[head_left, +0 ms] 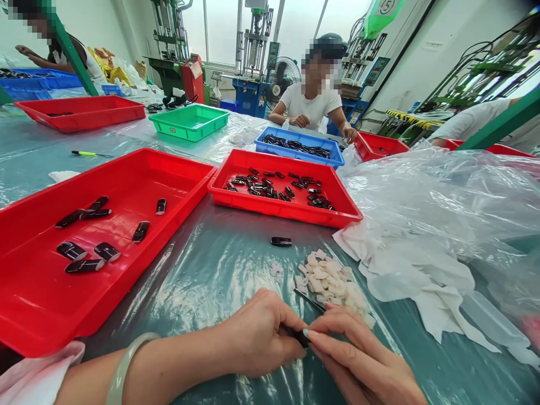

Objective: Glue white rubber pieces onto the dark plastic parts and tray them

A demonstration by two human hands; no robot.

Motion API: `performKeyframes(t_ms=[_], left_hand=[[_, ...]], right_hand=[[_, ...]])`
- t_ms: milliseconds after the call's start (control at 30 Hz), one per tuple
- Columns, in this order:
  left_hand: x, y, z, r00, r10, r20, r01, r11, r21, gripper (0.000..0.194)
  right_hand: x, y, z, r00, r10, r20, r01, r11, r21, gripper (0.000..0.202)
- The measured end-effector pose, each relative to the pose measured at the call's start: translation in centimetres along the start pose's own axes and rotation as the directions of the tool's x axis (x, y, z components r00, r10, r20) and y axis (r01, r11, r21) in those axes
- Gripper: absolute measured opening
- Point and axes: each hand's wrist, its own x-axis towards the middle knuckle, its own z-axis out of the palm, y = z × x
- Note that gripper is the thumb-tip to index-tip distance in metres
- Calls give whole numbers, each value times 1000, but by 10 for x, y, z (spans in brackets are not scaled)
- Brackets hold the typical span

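My left hand [270, 332] is closed around a small black plastic part [300, 337], most of it hidden by the fingers. The thumb and fingertips of my right hand [358, 354] pinch that part's near end from the other side. A thin dark pointed tool [310, 301] sticks out past my right fingers; whether it is held or lies on the table I cannot tell. Just beyond is a heap of small whitish flat pieces [331, 278], with a few pinkish pieces [276, 271] to its left. A single black part [281, 241] lies farther off on the sheet.
A large red tray [177, 225] with several black parts stands at left. Another red tray [287, 212] holds many more. Behind them are a blue tray [270, 147] and a green tray [189, 135]. Crumpled clear plastic [442, 197] covers the right side. A person sits opposite.
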Motion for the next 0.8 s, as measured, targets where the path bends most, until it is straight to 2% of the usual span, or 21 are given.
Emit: performKeyframes(t_ms=[133, 300, 367, 533, 733, 800], left_hand=[[1, 2, -1, 1000, 14, 5, -14, 1000, 7, 11], [2, 2, 0, 997, -75, 12, 76, 995, -66, 22], [2, 2, 0, 997, -75, 11, 75, 995, -70, 23], [1, 4, -1, 998, -65, 8, 66, 997, -42, 24], [0, 3, -1, 997, -76, 3, 76, 996, -38, 22], [0, 2, -1, 996, -86, 8, 86, 995, -50, 22]], right_hand=[[1, -1, 1, 1000, 15, 22, -15, 1000, 7, 28], [-2, 0, 7, 987, 149, -59, -145, 987, 70, 19], [-4, 2, 8, 988, 140, -66, -135, 989, 66, 21], [-6, 6, 4, 999, 33, 13, -34, 997, 66, 31], [-2, 4, -5, 986, 24, 165, -24, 1000, -3, 18], [0, 5, -5, 985, 2, 172, 2, 1000, -24, 14]])
